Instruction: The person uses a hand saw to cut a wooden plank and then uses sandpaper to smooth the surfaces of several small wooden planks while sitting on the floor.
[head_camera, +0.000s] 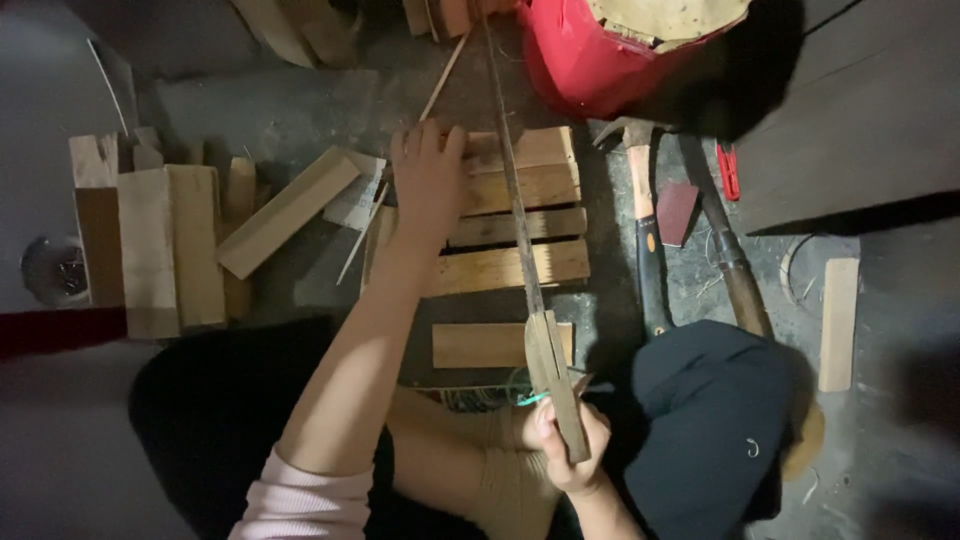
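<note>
My right hand grips the wooden handle of a long narrow blade, which stretches away from me over a small slatted wooden block. Flat on the left part of that block rests my left hand, fingers pointing away. Along the blade's left side a thin bamboo strip runs up to the top of the view. A short wooden piece lies just in front of the block, near my knees.
Wooden planks and offcuts are stacked at the left, one plank lying askew. A hammer and another handled tool lie at the right, by a red container, a small red tool and a loose stick.
</note>
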